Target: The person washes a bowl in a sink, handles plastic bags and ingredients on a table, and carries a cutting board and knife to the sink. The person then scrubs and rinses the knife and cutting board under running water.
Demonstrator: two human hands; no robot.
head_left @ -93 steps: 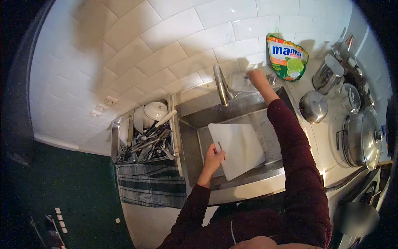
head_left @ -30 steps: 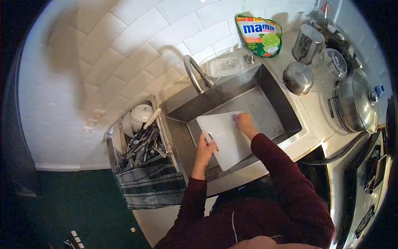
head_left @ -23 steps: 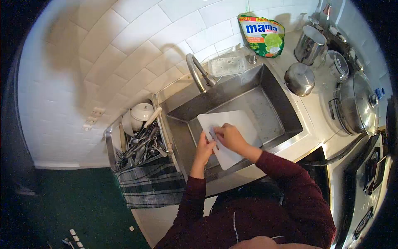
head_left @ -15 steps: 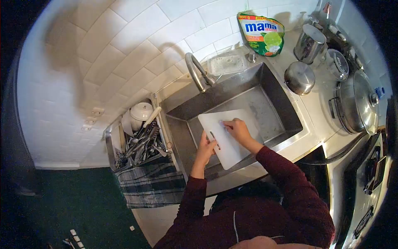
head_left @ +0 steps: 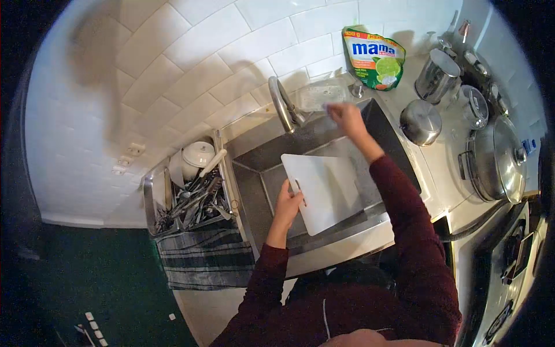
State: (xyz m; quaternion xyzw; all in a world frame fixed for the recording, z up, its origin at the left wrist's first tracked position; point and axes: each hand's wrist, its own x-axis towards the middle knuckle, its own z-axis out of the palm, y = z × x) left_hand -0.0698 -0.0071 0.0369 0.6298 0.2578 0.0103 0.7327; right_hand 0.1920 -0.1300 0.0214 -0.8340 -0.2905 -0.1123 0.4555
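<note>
A white cutting board point(head_left: 330, 194) is tilted over the steel sink point(head_left: 263, 217). My left hand point(head_left: 286, 205) grips its left edge at the handle slot. Above the sink's back part, my right hand point(head_left: 346, 118) is closed round a small purplish sponge or cloth point(head_left: 328, 109), blurred and mostly hidden by the fingers. Just behind that hand lies a clear shallow plastic tray point(head_left: 317, 97). The curved faucet point(head_left: 282, 107) stands to its left.
A dish rack point(head_left: 149, 199) with cutlery and a white pot stands left of the sink, above a checked towel point(head_left: 208, 257). On the right are a green detergent pouch point(head_left: 377, 61), an upturned steel bowl point(head_left: 421, 122), a steel canister point(head_left: 437, 78) and a large lidded pot point(head_left: 497, 159).
My right hand has left the board and moved up and back towards the plastic tray, with the purplish item still in it. My left hand keeps hold of the board. The view has shifted slightly.
</note>
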